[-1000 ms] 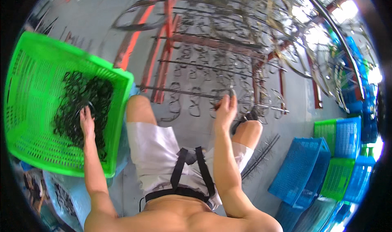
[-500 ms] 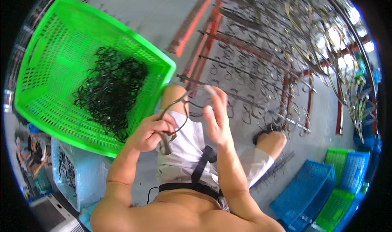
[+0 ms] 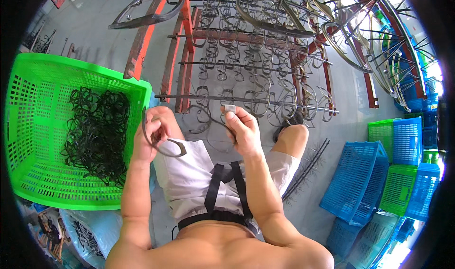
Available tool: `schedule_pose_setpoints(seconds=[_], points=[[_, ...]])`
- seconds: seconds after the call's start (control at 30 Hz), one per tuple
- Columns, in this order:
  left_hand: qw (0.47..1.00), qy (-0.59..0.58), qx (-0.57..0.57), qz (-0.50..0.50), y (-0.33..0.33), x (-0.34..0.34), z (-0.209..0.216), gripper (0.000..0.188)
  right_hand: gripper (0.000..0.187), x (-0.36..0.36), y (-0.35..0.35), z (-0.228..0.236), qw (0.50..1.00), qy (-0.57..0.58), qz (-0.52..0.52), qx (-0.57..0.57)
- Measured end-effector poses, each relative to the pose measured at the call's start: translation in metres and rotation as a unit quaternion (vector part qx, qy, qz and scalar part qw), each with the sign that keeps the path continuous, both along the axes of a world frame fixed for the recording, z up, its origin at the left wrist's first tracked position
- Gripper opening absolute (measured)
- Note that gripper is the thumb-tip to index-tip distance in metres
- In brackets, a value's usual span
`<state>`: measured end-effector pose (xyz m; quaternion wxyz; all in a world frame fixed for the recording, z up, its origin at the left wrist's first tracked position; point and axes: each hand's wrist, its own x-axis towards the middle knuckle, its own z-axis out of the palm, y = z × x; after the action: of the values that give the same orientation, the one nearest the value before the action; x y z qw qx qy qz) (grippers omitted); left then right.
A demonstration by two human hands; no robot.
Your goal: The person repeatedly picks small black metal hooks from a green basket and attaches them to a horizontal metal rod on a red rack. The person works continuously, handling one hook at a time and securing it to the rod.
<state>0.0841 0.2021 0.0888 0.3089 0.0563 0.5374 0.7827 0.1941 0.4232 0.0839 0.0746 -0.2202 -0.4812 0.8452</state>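
Inside green basket (image 3: 35,169), tangled black frames (image 3: 97,135)

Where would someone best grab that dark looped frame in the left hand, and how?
Probably by the thin rim at the lower right end of the dark looped frame, coming from the person's right with a light thumb-and-finger pinch. That open loop juts out past the left hand, so its rim looks free there, while the part higher up lies against the hand.

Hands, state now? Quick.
Left hand: closed, holding one dark frame.
Right hand: closed, holding another dark frame.
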Motion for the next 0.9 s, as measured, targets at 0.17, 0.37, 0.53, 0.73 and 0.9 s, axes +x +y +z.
schedule_pose_setpoints(seconds=[0.17,0.37,0.53,0.73,0.9], points=[[0.988,-0.138,-0.047,0.041,0.046,0.019,-0.029,0.02,0.017,-0.028,-0.056,-0.052,0.994,-0.002,0.026,-0.103],[0.991,-0.131,-0.009,0.01,0.037,0.028,-0.045,0.014,0.028,-0.008,-0.064,-0.066,0.995,0.068,0.072,-0.012],[0.999,-0.017,-0.045,0.014,0.053,0.039,-0.03,0.022,0.027,0.006,-0.055,-0.05,0.982,0.009,0.027,0.186],[0.973,0.083,-0.166,0.138,0.069,0.01,-0.057,0.022,0.022,-0.03,-0.023,-0.051,0.932,-0.02,-0.316,0.177],[0.97,0.069,-0.169,0.16,0.076,0.0,-0.059,0.022,0.021,-0.057,-0.014,-0.063,0.917,-0.057,-0.368,0.142]])
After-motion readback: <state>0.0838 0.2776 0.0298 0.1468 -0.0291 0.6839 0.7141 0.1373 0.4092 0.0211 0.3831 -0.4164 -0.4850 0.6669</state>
